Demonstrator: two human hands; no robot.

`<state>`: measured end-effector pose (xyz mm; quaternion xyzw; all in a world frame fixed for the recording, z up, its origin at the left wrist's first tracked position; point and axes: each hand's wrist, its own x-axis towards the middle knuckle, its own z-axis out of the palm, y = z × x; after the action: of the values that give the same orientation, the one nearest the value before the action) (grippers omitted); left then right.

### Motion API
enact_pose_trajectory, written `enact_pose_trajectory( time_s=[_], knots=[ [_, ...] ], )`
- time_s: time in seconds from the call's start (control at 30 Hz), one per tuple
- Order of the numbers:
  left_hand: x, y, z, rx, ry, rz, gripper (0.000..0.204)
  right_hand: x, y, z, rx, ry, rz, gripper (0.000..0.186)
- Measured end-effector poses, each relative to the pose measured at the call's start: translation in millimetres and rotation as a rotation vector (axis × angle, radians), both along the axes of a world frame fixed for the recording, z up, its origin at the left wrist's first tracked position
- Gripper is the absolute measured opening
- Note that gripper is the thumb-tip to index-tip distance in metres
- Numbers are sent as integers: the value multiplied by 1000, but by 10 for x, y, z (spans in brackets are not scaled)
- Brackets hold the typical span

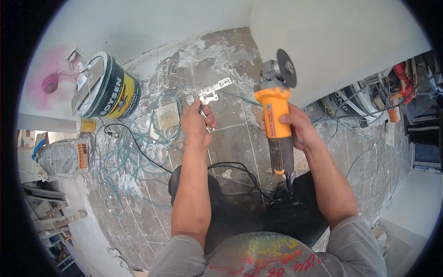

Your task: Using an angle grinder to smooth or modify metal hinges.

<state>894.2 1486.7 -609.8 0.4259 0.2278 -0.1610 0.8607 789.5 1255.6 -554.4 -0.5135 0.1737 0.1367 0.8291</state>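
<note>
My right hand [299, 127] is wrapped round an orange and dark grey angle grinder [277, 117]. The grinder stands head up, with its dark disc [286, 68] at the top, tilted toward the right. In my left hand [196, 121] is a silver metal bracket [213, 91] with a slotted plate reaching up and right. More bare metal shows above and below my closed fingers; I cannot tell whether it belongs to the same piece. The bracket and the disc are apart. From the grinder's lower end a black cord [251, 177] loops left.
A dark lidded paint bucket [131, 94] stands at the left, with a small yellow tub [86, 125] and a filled sack [64, 157] nearby. Tangled green hose or cable [124, 173] covers the left floor. A pale square piece [167, 116] lies there. More buckets [353, 104] and cables line the right wall.
</note>
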Motion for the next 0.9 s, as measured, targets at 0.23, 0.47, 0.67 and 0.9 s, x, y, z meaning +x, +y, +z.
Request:
enact_pose_trajectory(
  time_s=[0.23, 0.47, 0.67, 0.9],
  knots=[
    [97, 86, -32, 115, -102, -142, 14, -92, 34, -21, -49, -116, -10, 49],
    [33, 61, 122, 174, -142, -129, 12, -56, 56, 35, -68, 31, 89, 48],
    [32, 50, 143, 204, -151, -150, 12, -62, -106, 169, 53, -160, 69, 42],
    [-28, 51, 145, 154, -192, -142, 15, -74, -96, 204, 32, -178, 101, 44]
  ],
)
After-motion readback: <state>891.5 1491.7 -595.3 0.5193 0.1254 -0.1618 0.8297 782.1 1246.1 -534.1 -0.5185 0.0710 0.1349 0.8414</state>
